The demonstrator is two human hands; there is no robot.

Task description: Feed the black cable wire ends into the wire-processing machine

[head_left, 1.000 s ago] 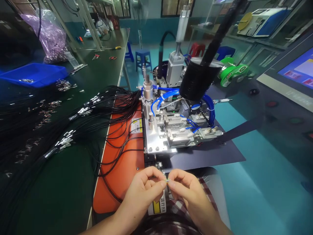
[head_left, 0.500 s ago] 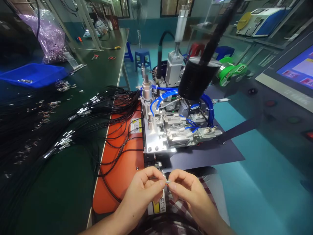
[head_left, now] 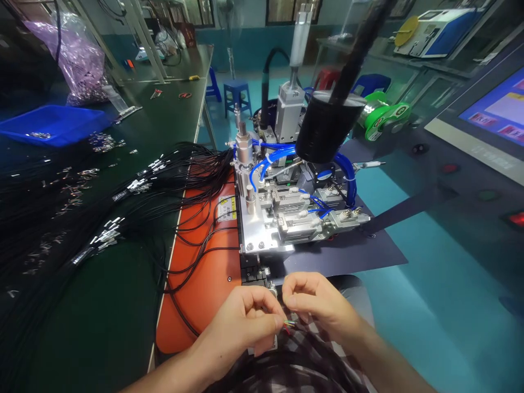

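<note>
Low in the middle of the head view, my left hand [head_left: 256, 323] pinches a cable end, with several thin coloured wires [head_left: 290, 323] sticking out past its thumb and forefinger. Up and to the right, apart from the wires, is my right hand [head_left: 313, 300]. Its thumb and forefinger are pressed together; whatever may be between them is too small to make out. Black cables [head_left: 282, 363] lie over my lap under both hands. Just beyond my hands stands a metal machine [head_left: 256, 232] with blue air tubes.
An orange machine cover [head_left: 204, 305] lies at the left, crossed by black cables. Bundles of cables with silvery ends [head_left: 107, 233] and a blue tray [head_left: 53, 125] are on the dark green table. A screen [head_left: 501, 109] stands at the right; a black cylinder [head_left: 325, 131] hangs over the machine.
My hands have moved apart: the left one slightly down and right, the right one slightly up. Coloured wires now show at my left fingertips. The view has shifted slightly.
</note>
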